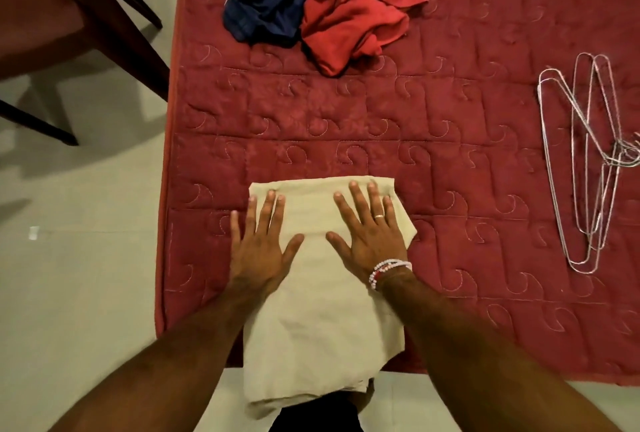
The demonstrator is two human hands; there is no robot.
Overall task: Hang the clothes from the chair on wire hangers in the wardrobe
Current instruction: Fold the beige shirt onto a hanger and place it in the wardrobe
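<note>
Folded beige cloth garment (325, 310): lies flat on the red quilted mattress cover (346, 127), at its near left corner. The near end overhangs the mattress edge and its lowest part is covered by a dark shape at the bottom of the frame. Type of garment cannot be determined in this folded state.

Left hand (259, 244): palm down on the left part of the beige garment, fingers straight and spread, gripping nothing. The little finger lies past the cloth edge, on the cover.

Right hand (367, 237): palm down on the right part, fingers straight and spread, holding nothing. A ring (380, 216) is on one finger and bead bracelets (388, 270) are at the wrist.

Crumpled navy blue garment (266, 6) and crumpled red garment (356, 19): heaped together, touching, at the far side of the cover. The navy one is cut off by the top edge.

Bundle of silver wire hangers (585, 161): on the cover, well to the right of the hands. They overlap so that the count is unclear, and the hooks run into the right edge.

Dark wooden chair (69, 16): on the pale floor (86, 258) at upper left, only partly in frame.
</note>
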